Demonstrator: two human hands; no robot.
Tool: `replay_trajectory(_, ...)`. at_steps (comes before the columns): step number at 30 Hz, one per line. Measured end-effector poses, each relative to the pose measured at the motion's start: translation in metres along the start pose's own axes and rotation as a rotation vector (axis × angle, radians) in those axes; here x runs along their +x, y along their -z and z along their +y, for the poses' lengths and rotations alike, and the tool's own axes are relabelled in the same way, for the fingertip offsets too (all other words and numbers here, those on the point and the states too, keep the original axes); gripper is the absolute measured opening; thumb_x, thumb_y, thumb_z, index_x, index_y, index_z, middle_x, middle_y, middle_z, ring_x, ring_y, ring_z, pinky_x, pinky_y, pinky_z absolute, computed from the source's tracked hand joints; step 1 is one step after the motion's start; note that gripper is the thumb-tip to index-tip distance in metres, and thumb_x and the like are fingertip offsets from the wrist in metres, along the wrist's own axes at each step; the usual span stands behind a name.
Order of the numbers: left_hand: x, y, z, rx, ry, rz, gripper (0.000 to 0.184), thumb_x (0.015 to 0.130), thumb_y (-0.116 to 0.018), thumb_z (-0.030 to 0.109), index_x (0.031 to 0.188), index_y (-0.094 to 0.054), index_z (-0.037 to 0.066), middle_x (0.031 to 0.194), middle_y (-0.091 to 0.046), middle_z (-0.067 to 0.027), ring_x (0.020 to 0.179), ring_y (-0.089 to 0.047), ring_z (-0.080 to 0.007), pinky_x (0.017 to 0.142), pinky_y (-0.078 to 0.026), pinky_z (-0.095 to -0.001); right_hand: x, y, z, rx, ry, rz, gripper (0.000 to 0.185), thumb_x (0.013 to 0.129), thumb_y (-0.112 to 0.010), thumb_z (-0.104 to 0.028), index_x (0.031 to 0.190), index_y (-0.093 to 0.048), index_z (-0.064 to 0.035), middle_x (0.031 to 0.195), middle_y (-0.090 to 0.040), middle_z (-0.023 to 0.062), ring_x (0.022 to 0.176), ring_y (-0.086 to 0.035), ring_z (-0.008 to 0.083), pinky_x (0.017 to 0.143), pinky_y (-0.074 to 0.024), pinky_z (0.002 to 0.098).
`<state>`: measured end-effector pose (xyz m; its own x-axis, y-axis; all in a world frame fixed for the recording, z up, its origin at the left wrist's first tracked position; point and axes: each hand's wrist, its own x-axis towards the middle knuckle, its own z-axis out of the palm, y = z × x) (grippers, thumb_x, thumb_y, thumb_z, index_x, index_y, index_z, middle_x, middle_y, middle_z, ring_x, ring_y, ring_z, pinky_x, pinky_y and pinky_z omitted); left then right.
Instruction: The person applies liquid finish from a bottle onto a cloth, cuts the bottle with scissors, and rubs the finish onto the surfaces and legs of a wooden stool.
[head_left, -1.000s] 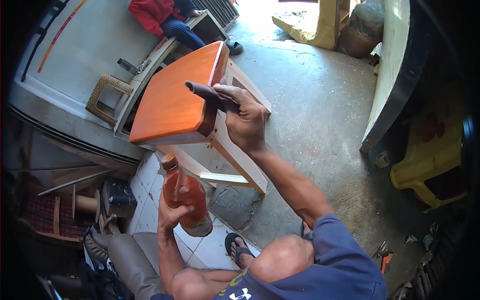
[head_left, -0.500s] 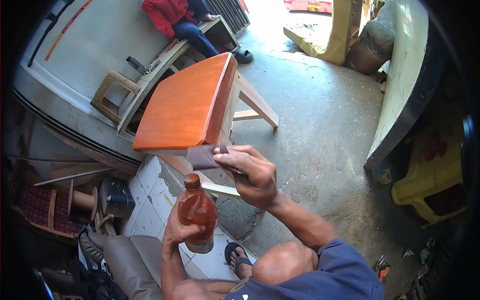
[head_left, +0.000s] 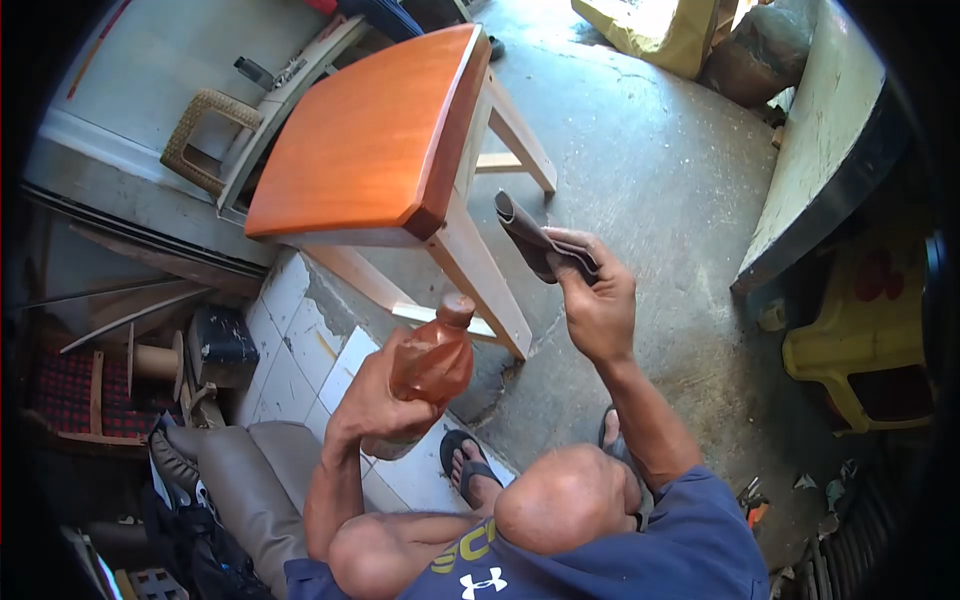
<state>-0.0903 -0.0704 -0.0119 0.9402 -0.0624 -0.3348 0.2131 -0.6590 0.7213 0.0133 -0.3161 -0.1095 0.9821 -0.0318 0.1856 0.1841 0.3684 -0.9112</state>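
Note:
My left hand (head_left: 372, 402) is wrapped round a capped plastic bottle (head_left: 437, 358) stained reddish-brown, which leans to the right. In my right hand (head_left: 606, 312), a folded piece of dark sandpaper (head_left: 527, 238) is pinched between thumb and fingers, its far end curling upward. Beyond the bottle stands a wooden stool (head_left: 365, 130) with a glossy orange-brown top and pale bare legs. The sandpaper is to the right of the stool's near leg, apart from it in the picture.
A yellow plastic stool (head_left: 850, 345) lies at the right, beside a pale panel (head_left: 825, 150). A grey cushioned seat (head_left: 250, 480) and a wooden spool (head_left: 155, 355) are at the left. A woven-framed item (head_left: 205, 135) leans against the shelf. Part of another person shows at the top.
My right hand has moved right, away from the bottle and stool edge, turning the sandpaper upward. The bottle has shifted right and tilted. The view has dipped lower.

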Motion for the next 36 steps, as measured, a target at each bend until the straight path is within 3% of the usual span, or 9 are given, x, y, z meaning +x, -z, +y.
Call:
replay_trajectory(2, 0.008, -0.007, 0.018, 0.046, -0.025, -0.036, 0.070, 0.065, -0.079, 0.023, 0.126, -0.056, -0.003, 0.104, -0.071, -0.0194, 0.097, -0.072, -0.0321, 0.091, -0.055, -0.0397, -0.002, 0.012, -0.010, -0.201, 0.071, -0.189, 0.032, 0.093, -0.064, 0.008, 0.122, -0.073, -0.0004, 0.110, -0.078, 0.0192, 0.102, -0.078, 0.0204, 0.091, -0.0607, 0.0317)
replay_trajectory(6, 0.026, -0.015, 0.025, 0.168, -0.021, -0.114, 0.067, 0.066, -0.074, 0.018, 0.125, -0.054, -0.005, 0.103, -0.070, -0.0267, 0.097, -0.071, -0.0427, 0.090, -0.055, -0.0435, -0.013, 0.014, -0.011, -0.241, 0.058, -0.217, 0.029, 0.094, -0.065, 0.005, 0.122, -0.072, -0.0004, 0.109, -0.079, 0.0162, 0.102, -0.075, 0.0148, 0.088, -0.0603, 0.0306)
replay_trajectory(8, 0.030, -0.019, 0.035, 0.225, 0.006, -0.134, 0.066, 0.066, -0.074, 0.017, 0.124, -0.053, -0.007, 0.103, -0.070, -0.0297, 0.098, -0.070, -0.0456, 0.090, -0.055, -0.0450, -0.018, 0.018, -0.006, -0.138, -0.181, -0.200, 0.025, 0.098, -0.065, 0.000, 0.122, -0.072, 0.0012, 0.104, -0.079, 0.0122, 0.094, -0.073, 0.0125, 0.084, -0.0592, 0.0293)
replay_trajectory(12, 0.040, -0.021, 0.059, 0.425, 0.179, -0.257, 0.063, 0.068, -0.073, 0.015, 0.121, -0.051, -0.011, 0.103, -0.068, -0.0357, 0.101, -0.068, -0.0504, 0.091, -0.053, -0.0484, -0.026, 0.033, 0.015, 0.046, -0.427, -0.198, 0.022, 0.102, -0.064, -0.005, 0.121, -0.072, 0.0038, 0.102, -0.076, 0.0052, 0.089, -0.068, 0.0100, 0.080, -0.0565, 0.0288)
replay_trajectory(15, 0.045, -0.024, 0.063, 0.553, 0.163, -0.319, 0.065, 0.066, -0.075, 0.014, 0.121, -0.052, -0.011, 0.095, -0.070, -0.0334, 0.095, -0.072, -0.0472, 0.085, -0.055, -0.0463, -0.038, 0.038, 0.033, 0.081, -0.481, -0.180, 0.022, 0.101, -0.064, -0.004, 0.120, -0.072, 0.0040, 0.104, -0.076, 0.0054, 0.093, -0.067, 0.0097, 0.084, -0.0549, 0.0272)
replay_trajectory(20, 0.055, -0.029, 0.062, 0.653, 0.260, -0.427, 0.069, 0.065, -0.080, 0.016, 0.123, -0.052, -0.009, 0.101, -0.071, -0.0331, 0.100, -0.071, -0.0470, 0.090, -0.054, -0.0469, -0.050, 0.045, 0.051, 0.180, -0.589, -0.158, 0.024, 0.099, -0.065, -0.003, 0.121, -0.072, 0.0047, 0.105, -0.076, 0.0054, 0.095, -0.067, 0.0104, 0.087, -0.0539, 0.0271)
replay_trajectory(29, 0.061, -0.038, 0.064, 0.631, 0.293, -0.468, 0.072, 0.065, -0.078, 0.017, 0.128, -0.053, -0.009, 0.104, -0.072, -0.0310, 0.102, -0.072, -0.0434, 0.091, -0.054, -0.0432, -0.049, 0.056, 0.049, 0.140, -0.686, -0.184, 0.025, 0.099, -0.065, -0.005, 0.121, -0.072, 0.0043, 0.099, -0.076, 0.0070, 0.088, -0.069, 0.0123, 0.078, -0.0567, 0.0298)
replay_trajectory(31, 0.063, -0.038, 0.061, 0.627, 0.303, -0.480, 0.072, 0.065, -0.078, 0.018, 0.127, -0.054, -0.009, 0.104, -0.072, -0.0305, 0.101, -0.072, -0.0425, 0.091, -0.054, -0.0424, -0.050, 0.058, 0.056, 0.073, -0.629, -0.229, 0.025, 0.099, -0.066, -0.005, 0.121, -0.069, 0.0059, 0.101, -0.074, 0.0093, 0.084, -0.071, 0.0148, 0.066, -0.0624, 0.0318)
replay_trajectory(36, 0.064, -0.037, 0.056, 0.612, 0.247, -0.495, 0.070, 0.066, -0.078, 0.020, 0.121, -0.052, -0.016, 0.096, -0.070, -0.0348, 0.095, -0.072, -0.0460, 0.086, -0.056, -0.0458, -0.051, 0.058, 0.057, 0.084, -0.693, -0.204, 0.026, 0.098, -0.067, -0.006, 0.120, -0.071, 0.0050, 0.099, -0.075, 0.0089, 0.082, -0.070, 0.0141, 0.070, -0.0599, 0.0317)
